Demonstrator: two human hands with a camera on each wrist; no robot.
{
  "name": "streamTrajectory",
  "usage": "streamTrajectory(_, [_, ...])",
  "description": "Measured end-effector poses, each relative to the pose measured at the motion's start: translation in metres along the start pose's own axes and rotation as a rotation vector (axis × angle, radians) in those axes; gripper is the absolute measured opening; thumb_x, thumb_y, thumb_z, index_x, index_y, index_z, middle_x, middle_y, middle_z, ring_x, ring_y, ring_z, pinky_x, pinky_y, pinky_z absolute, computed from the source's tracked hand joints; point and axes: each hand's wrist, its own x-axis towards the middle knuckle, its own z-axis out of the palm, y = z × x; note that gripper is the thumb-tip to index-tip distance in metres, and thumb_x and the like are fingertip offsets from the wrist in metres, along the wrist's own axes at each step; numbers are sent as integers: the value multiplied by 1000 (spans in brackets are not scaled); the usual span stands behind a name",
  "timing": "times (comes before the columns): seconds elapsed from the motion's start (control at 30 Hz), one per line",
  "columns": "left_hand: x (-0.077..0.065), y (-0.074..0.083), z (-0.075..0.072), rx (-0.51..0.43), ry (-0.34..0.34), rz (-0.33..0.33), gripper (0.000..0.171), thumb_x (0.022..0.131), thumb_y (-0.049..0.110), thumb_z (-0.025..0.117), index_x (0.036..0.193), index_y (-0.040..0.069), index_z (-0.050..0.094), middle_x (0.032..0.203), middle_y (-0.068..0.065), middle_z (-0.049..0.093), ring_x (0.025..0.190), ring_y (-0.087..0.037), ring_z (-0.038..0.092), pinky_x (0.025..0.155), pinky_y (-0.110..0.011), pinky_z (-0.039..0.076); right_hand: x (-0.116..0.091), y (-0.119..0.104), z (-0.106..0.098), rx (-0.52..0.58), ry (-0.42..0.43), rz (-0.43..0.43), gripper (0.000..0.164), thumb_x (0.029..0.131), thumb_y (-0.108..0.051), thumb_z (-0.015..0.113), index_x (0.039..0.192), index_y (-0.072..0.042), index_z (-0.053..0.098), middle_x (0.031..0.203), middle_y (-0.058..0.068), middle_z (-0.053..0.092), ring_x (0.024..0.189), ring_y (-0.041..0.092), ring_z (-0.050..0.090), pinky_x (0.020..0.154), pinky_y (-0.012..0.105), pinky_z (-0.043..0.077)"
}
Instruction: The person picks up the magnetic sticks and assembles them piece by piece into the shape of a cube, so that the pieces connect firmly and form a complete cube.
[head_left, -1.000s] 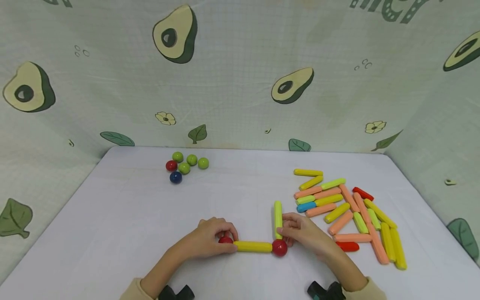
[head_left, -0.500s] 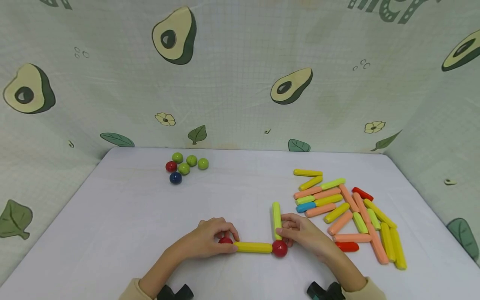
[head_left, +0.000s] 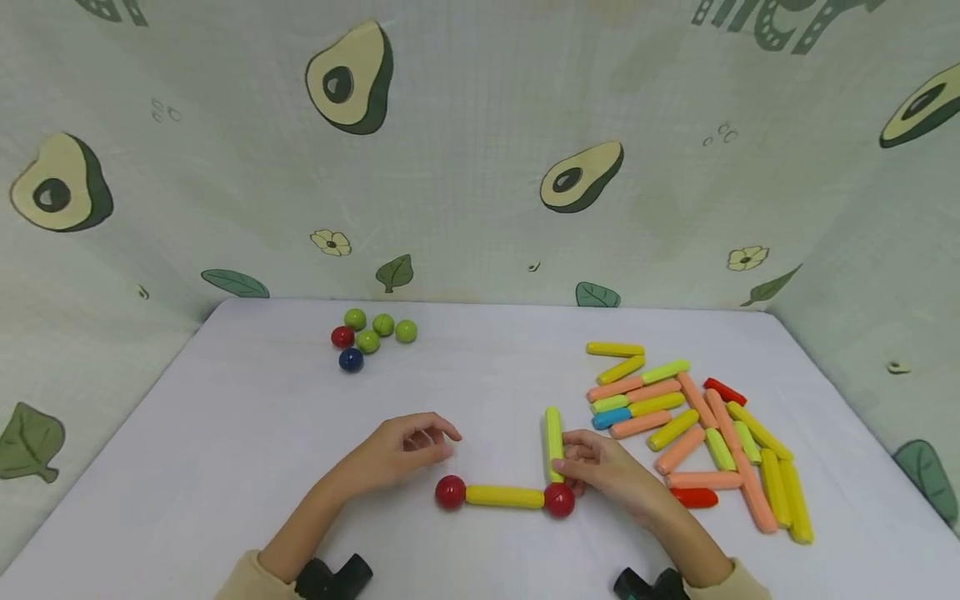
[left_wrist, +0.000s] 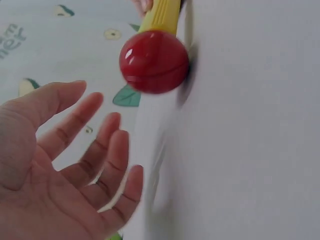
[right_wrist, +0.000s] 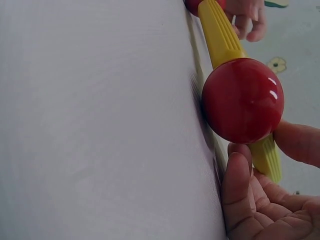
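Two red balls are joined by a yellow ridged stick (head_left: 505, 497) in front of me. The left red ball (head_left: 451, 492) is free of any hand. From the right red ball (head_left: 559, 500) a lime-green stick (head_left: 553, 437) points away toward the back. My right hand (head_left: 603, 467) pinches that lime-green stick near the ball, thumb on one side and fingers on the other, as the right wrist view also shows. My left hand (head_left: 401, 452) hovers behind and left of the left red ball, fingers apart and loosely bent, holding nothing; its palm (left_wrist: 55, 200) shows in the left wrist view.
At the back left sits a cluster of green balls (head_left: 367, 341), with a red ball (head_left: 342, 337) and a blue ball (head_left: 351, 360). Many salmon, yellow, lime, red and blue sticks (head_left: 705, 481) lie on the right. An avocado-print cloth (head_left: 480, 150) hangs behind the white table (head_left: 262, 400).
My left hand has let go of the left red ball and moved up and left from it. My right hand stays on the lime-green stick.
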Motion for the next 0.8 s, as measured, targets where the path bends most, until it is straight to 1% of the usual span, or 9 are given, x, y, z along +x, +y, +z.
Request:
streamTrajectory(0.13, [1,-5,-14,-44,94,12,25,103,12,69,123,-2,70,100,-5,66,88,-16,59,75,-21,51,-1,2,-1,-7,-1,-2,60,104,-15,68,147,19,41,93,4,64,78,17,61,73,25,55])
streamTrajectory(0.27, [3,-8,-37,-50,234,-5,28,103,9,68,127,-5,68,109,-12,70,96,-15,61,82,-21,53,-2,2,-2,-2,-8,-9,61,104,-15,68,147,20,41,93,4,64,78,17,62,73,25,55])
streamTrajectory(0.37, [5,-8,-56,-37,353,-40,31,104,11,68,130,-5,66,114,-13,70,99,-13,61,84,-22,54,-2,1,-1,3,-1,3,62,104,-15,69,147,19,41,93,4,64,79,17,61,74,25,55])
streamTrajectory(0.43, [6,-9,-67,-42,420,-56,34,104,12,69,132,-6,65,112,-10,69,99,-10,61,84,-22,54,-2,0,0,4,5,7,62,103,-15,70,147,19,42,93,4,64,79,17,61,74,25,55])
streamTrajectory(0.5, [8,-10,-78,-56,475,-67,36,104,13,69,134,-7,63,109,-2,69,96,-6,60,83,-21,53,-1,1,-1,5,3,5,62,104,-16,70,147,19,41,93,4,64,79,17,61,74,25,55])
streamTrajectory(0.63, [12,-15,-94,-60,555,-100,40,104,16,69,136,-7,62,106,9,67,99,-2,57,85,-16,50,0,2,-2,5,-6,-11,62,104,-16,69,147,20,40,93,3,64,79,17,61,74,25,54])
streamTrajectory(0.7, [13,-19,-100,-53,593,-141,41,105,18,68,138,-5,61,106,12,65,102,-3,56,86,-16,49,1,2,-1,9,-9,-12,63,104,-16,69,147,20,40,93,3,64,79,17,61,75,25,54])
streamTrajectory(0.8, [17,-26,-105,-94,658,-209,43,106,20,67,141,-4,60,106,14,64,102,-4,54,86,-19,49,0,2,1,17,-10,-11,63,103,-17,71,147,19,41,92,4,64,79,18,62,75,25,54])
